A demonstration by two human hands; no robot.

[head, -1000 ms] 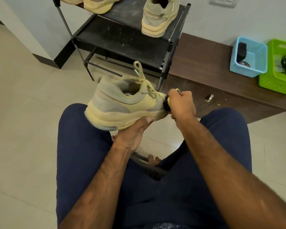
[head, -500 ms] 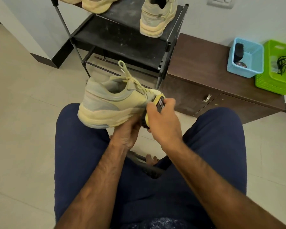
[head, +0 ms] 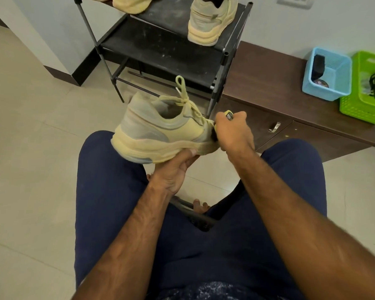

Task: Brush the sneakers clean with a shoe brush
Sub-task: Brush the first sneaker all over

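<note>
A pale yellow sneaker [head: 160,135] is held up above the knees, side-on to the camera, heel to the left and toe to the right. Its sole is clasped from below by the left grip [head: 173,172], with the thumb pressed against the sole's edge. The toe end is met by a shoe brush [head: 228,114], round which the right grip [head: 234,135] is curled tight. Only the handle's yellow end and a patch of dark bristles are seen. Behind, a second sneaker [head: 210,20] is stood on a black shoe rack [head: 160,50]. To the right, a blue basket [head: 333,87] and a green basket [head: 366,105] are set on a brown counter [head: 268,83].
</note>
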